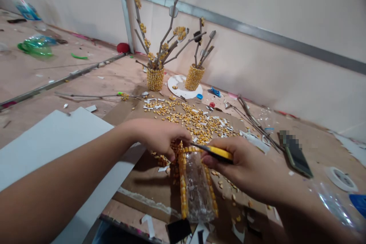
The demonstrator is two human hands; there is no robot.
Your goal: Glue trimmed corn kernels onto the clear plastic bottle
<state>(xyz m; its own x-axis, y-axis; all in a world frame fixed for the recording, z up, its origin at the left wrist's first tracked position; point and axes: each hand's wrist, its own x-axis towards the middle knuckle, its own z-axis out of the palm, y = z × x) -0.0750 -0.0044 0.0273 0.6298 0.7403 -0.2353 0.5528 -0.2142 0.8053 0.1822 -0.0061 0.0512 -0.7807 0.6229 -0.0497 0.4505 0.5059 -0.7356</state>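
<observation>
A clear plastic bottle piece (197, 190) lies in front of me, with rows of yellow corn kernels (183, 187) stuck along its sides and far edge. My left hand (160, 135) is curled at its far left corner, fingers closed on the kernel-covered edge; part of the grip is hidden. In my right hand (240, 164) is a yellow-and-black utility knife (221, 153). Its thin dark tip points left, over the far edge of the bottle, close to my left fingers. Loose corn kernels (200, 122) are scattered on the cardboard (148, 190) beyond.
Two kernel-covered pots (155, 80) with upright twigs stand at the back, one on a white disc (178, 84). White sheets (57, 141) lie left. Rightward are loose twigs (254, 122), a phone (297, 156) and a tape roll (341, 179). A wall closes the back.
</observation>
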